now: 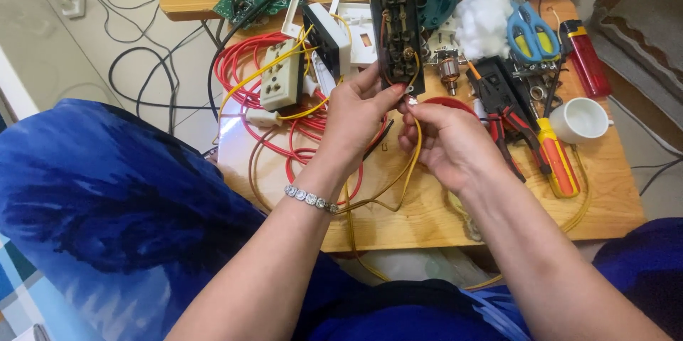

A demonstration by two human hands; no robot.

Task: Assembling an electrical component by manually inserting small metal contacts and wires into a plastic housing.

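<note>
Holding a black switch board (398, 32) upright above the middle of a wooden desk (441, 220), the left hand (353, 122) pinches its lower edge, its grip closed with thumb and fingers on the board's bottom corner. The board's open back faces the camera, showing a column of brass terminals. The right hand (447, 143) sits just beside the left one, its grip closed on a thin yellow wire (415, 149) that runs up to the board's lower end and loops down over the desk edge. A beaded bracelet (311, 199) circles the left wrist. Behind the left hand lie red wire coils (245, 64) and a beige socket (281, 83). To the right rest red-handled pliers (506, 110), an orange screwdriver (557, 160), a white cup (580, 119), blue scissors (528, 28) and a red lighter (585, 56).
</note>
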